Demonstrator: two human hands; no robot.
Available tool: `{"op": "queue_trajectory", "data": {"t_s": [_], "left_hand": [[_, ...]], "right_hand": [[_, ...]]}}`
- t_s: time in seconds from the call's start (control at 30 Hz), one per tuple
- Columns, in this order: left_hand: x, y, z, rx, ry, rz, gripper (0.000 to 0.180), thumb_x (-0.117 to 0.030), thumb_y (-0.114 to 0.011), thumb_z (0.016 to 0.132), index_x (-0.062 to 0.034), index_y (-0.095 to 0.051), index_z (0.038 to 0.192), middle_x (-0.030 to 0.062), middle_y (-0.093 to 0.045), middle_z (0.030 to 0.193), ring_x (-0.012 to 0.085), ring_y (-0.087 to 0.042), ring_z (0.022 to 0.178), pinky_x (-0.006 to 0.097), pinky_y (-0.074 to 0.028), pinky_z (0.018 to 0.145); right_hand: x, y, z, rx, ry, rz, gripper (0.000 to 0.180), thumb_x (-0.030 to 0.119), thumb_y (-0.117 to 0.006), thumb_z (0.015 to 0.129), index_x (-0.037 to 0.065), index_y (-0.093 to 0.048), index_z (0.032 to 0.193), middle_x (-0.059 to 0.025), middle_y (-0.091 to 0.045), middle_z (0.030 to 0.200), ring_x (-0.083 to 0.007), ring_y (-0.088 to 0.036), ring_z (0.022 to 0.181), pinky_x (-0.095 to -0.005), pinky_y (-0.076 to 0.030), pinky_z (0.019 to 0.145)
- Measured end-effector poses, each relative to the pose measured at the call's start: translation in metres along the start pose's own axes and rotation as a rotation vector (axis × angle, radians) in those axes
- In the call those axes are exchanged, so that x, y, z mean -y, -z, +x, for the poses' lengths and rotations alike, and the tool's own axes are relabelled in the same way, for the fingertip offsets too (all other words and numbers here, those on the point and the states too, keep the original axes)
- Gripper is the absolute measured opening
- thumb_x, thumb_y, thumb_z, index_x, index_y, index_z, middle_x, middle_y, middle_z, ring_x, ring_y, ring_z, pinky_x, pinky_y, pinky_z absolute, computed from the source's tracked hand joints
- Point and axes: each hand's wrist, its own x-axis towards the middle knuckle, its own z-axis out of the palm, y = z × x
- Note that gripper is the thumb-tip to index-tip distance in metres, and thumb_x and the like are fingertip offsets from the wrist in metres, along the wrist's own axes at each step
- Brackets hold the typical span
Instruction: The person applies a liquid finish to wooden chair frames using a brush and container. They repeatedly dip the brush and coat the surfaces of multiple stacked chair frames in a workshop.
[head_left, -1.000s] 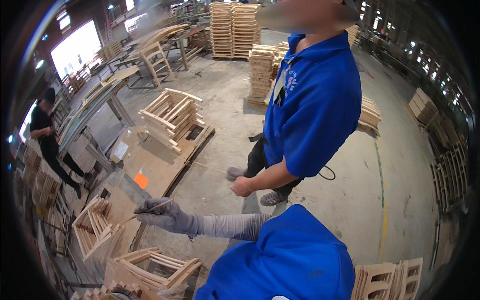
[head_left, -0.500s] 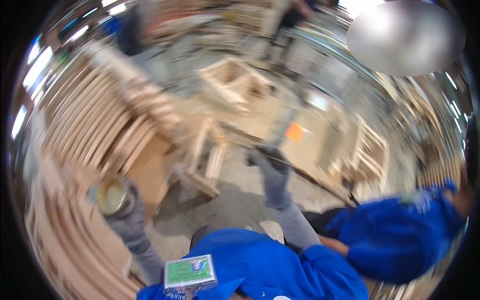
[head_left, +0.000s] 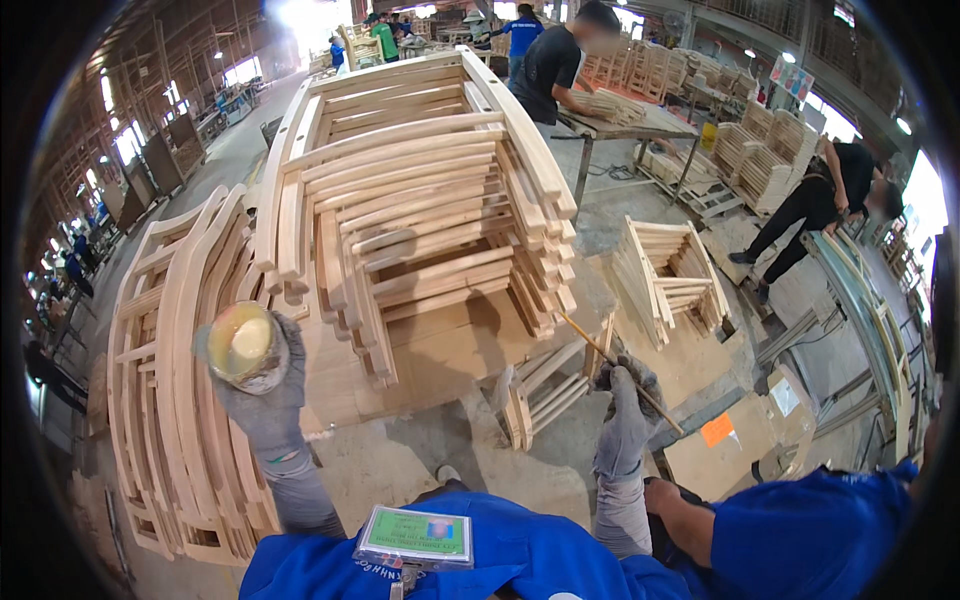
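Left hand [head_left: 265, 405] cups an open pot [head_left: 243, 352] (a tilt could spill onto slatted wooden frames [head_left: 183, 300]); right hand [head_left: 625, 410] grips a thin stick [head_left: 588, 339].

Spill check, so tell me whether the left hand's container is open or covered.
Open: the container has no lid, and pale contents show inside it.

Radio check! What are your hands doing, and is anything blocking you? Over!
Left hand gripping round container. Right hand gripping thin stick. Wooden frame stack ahead, maybe in the way. Over.
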Motion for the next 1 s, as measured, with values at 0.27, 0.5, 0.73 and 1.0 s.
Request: {"op": "queue_trajectory", "data": {"t_s": [0.27, 0.5, 0.73, 1.0], "left_hand": [[-0.048, 0.006, 0.073, 0.005, -0.17, -0.051, 0.046, -0.042, -0.057, 0.086, -0.0076, -0.055, 0.116, 0.0144, -0.056, 0.115, 0.0322, -0.051, 0.108, 0.05, -0.037, 0.101], [-0.063, 0.021, 0.11, 0.079, -0.072, 0.028, 0.046, -0.044, -0.054, 0.088, -0.0074, -0.055, 0.116, 0.0146, -0.058, 0.111, 0.0342, -0.053, 0.104, 0.052, -0.036, 0.101], [-0.054, 0.04, 0.122, 0.15, -0.013, 0.113, 0.049, -0.047, -0.052, 0.086, -0.0106, -0.054, 0.12, 0.0129, -0.058, 0.115, 0.0331, -0.053, 0.109, 0.061, -0.026, 0.104], [-0.042, 0.028, 0.133, -0.066, -0.069, 0.08, 0.053, -0.052, -0.044, 0.089, -0.0142, -0.049, 0.126, 0.0134, -0.055, 0.115, 0.0311, -0.051, 0.109, 0.07, -0.024, 0.098]], "right_hand": [[-0.002, -0.069, 0.05, 0.087, 0.337, -0.2, 0.013, 0.002, -0.05, 0.087, -0.003, -0.06, 0.093, -0.0095, -0.063, 0.083, -0.0129, -0.059, 0.074, -0.0234, -0.045, 0.071], [-0.035, -0.103, 0.128, 0.074, 0.402, -0.085, 0.019, 0.004, -0.048, 0.091, -0.004, -0.057, 0.106, -0.015, -0.063, 0.101, -0.0188, -0.062, 0.089, -0.0253, -0.046, 0.08], [-0.077, -0.134, 0.206, 0.198, 0.374, -0.024, 0.023, 0.003, -0.05, 0.09, -0.006, -0.057, 0.11, -0.0145, -0.064, 0.101, -0.0187, -0.062, 0.091, -0.0278, -0.047, 0.083], [-0.095, -0.157, 0.212, 0.184, 0.317, 0.071, 0.024, 0.006, -0.049, 0.092, -0.006, -0.056, 0.112, -0.0149, -0.064, 0.1, -0.0214, -0.064, 0.091, -0.0299, -0.049, 0.083]]}}
